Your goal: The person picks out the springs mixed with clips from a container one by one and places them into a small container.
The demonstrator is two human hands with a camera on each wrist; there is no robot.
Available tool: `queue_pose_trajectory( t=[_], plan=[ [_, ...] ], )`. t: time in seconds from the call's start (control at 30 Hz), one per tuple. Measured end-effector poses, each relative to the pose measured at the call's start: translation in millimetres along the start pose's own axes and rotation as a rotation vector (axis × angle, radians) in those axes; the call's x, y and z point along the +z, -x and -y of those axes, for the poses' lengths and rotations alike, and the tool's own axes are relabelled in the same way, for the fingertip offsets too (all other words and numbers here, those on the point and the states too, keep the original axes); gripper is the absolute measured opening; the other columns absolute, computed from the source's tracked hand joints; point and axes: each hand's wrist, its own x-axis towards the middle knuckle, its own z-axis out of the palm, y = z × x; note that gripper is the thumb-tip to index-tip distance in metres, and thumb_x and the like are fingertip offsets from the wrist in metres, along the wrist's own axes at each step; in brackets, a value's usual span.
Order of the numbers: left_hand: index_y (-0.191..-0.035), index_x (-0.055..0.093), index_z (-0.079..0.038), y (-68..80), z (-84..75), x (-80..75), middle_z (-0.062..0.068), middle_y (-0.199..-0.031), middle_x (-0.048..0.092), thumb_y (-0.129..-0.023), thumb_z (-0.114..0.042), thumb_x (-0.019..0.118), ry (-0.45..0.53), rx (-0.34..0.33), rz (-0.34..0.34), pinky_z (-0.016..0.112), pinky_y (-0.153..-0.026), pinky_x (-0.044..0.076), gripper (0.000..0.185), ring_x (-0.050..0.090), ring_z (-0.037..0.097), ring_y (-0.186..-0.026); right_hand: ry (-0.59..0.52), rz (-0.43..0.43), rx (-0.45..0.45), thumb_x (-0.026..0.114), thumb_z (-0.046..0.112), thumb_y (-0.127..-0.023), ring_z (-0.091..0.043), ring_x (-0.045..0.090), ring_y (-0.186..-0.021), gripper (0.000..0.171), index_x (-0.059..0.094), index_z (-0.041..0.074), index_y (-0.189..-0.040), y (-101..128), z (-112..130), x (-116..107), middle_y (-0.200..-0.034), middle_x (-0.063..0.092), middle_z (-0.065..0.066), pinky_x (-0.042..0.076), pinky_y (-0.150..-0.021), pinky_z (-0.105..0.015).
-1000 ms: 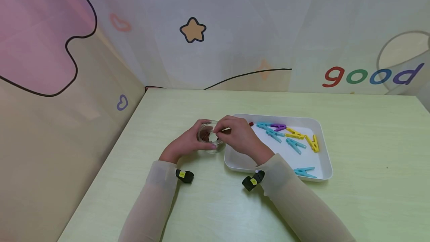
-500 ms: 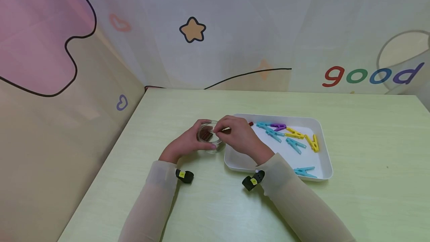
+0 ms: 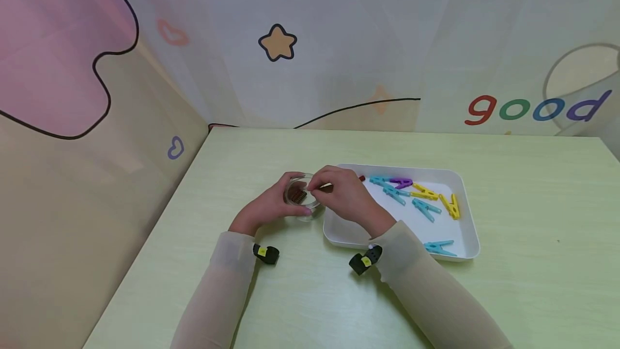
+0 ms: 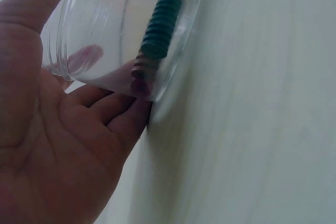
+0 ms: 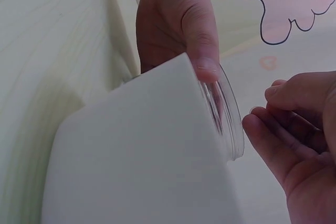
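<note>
Spanning corner: pale-green table [image 3: 508, 284], cartoon walls [image 3: 339, 42]

Only real difference is inside the clear jar [image 3: 302, 196]: a second ago the stuff in there looks like a dark blurry smudge, and now it sits as a neat ridged stack of little discs [image 3: 299, 196] lying on its side against the jar bottom. It's already like that half a second ago, and nothing in there shifts after that.
</note>
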Motion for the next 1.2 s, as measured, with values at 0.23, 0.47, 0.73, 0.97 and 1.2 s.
queue_pose_trajectory(
  t=[0.23, 0.47, 0.73, 0.97, 1.2],
  plan=[
    [-0.143, 0.029, -0.031, -3.7, 10.2, 0.0, 0.001, -0.14, 0.051, -0.074, -0.028, 0.086, -0.01, 0.012, -0.024, 0.042, -0.11, 0.037, 0.089, 0.047, 0.019, -0.128, -0.012, -0.013, 0.003, 0.067, 0.009, -0.089, -0.012, 0.066, -0.092, 0.009, 0.073, 0.014, -0.091, 0, 2, -3, -0.099, 0.068, 0.002, 0.056, -0.083, -0.027],
    [-0.141, 0.03, -0.032, -4.8, 11.5, -0.2, -0.001, -0.14, 0.051, -0.069, -0.03, 0.089, -0.055, 0.035, -0.043, 0.042, -0.109, 0.038, 0.093, 0.048, 0.017, -0.127, -0.029, -0.021, 0.024, 0.067, 0.01, -0.09, -0.013, 0.066, -0.094, 0.008, 0.073, 0.014, -0.093, 0, 2, -9, -0.102, 0.067, 0.001, 0.056, -0.084, -0.028],
    [-0.143, 0.03, -0.029, -5.3, 13.4, 0.0, 0.002, -0.141, 0.052, -0.07, -0.029, 0.088, -0.076, 0.061, -0.046, 0.041, -0.112, 0.035, 0.093, 0.045, 0.016, -0.133, -0.038, -0.054, 0.003, 0.066, 0.009, -0.09, -0.015, 0.067, -0.094, 0.008, 0.073, 0.012, -0.094, -1, 2, -15, -0.101, 0.068, -0.001, 0.057, -0.083, -0.029],
    [-0.143, 0.03, -0.028, -5.0, 12.2, 0.9, 0.003, -0.14, 0.052, -0.07, -0.026, 0.088, -0.075, 0.066, -0.047, 0.041, -0.112, 0.034, 0.093, 0.046, 0.017, -0.133, -0.058, -0.078, 0.018, 0.066, 0.009, -0.09, -0.015, 0.067, -0.094, 0.008, 0.072, 0.012, -0.095, -2, -1, -20, -0.101, 0.067, -0.002, 0.057, -0.083, -0.03],
    [-0.141, 0.03, -0.029, -6.1, 12.5, 0.8, 0.003, -0.141, 0.052, -0.07, -0.025, 0.088, -0.068, 0.057, -0.05, 0.04, -0.113, 0.033, 0.091, 0.045, 0.017, -0.133, -0.066, -0.115, 0.02, 0.064, 0.007, -0.091, -0.018, 0.068, -0.094, 0.01, 0.071, 0.008, -0.097, -3, -3, -25, -0.101, 0.067, -0.004, 0.057, -0.083, -0.031]
  ],
)
